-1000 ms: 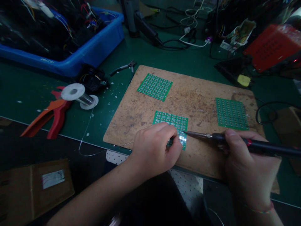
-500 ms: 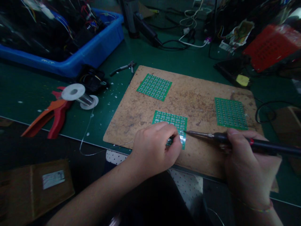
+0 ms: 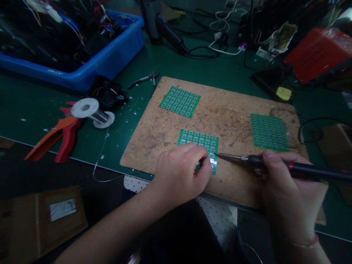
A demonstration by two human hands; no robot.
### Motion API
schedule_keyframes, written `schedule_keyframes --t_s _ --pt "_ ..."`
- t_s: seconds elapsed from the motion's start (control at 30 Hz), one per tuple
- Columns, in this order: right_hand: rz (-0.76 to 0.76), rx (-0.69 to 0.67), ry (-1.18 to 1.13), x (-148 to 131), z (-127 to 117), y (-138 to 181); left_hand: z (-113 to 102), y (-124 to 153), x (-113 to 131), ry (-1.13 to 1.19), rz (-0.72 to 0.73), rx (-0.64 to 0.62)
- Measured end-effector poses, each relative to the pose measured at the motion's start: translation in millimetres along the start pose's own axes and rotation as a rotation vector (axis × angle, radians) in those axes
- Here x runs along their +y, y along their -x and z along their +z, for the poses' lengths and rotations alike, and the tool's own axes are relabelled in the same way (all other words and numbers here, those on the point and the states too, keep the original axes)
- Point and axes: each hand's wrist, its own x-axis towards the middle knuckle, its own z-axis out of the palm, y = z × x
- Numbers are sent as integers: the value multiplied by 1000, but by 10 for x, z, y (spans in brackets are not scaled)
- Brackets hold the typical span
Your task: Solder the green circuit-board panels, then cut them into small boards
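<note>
Gripping the soldering iron (image 3: 305,171) in my right hand (image 3: 287,192), tip meeting the circuit board (image 3: 200,140) from 3 o'clock, at 6 o'clock on the mat (image 3: 233,113). My left hand (image 3: 180,176), fingers curled shut, rests on it. Best to keep steady wrists and brief touches.

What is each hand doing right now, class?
Left hand: closed, fingers curled on the near circuit board; anything pinched is hidden.
Right hand: closed around the soldering iron, tip at that board.
</note>
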Motion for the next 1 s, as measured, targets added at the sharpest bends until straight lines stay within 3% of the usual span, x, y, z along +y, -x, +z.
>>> schedule_keyframes --t_s 0.63,0.87,1.0 --pt "-15 13 27 -10 -1 6 34 -8 -4 -64 -1 -12" --pt "46 28 -66 -24 -4 5 -53 26 11 85 78 239" --pt "41 57 -91 -37 11 5 -110 49 3 166 39 211"
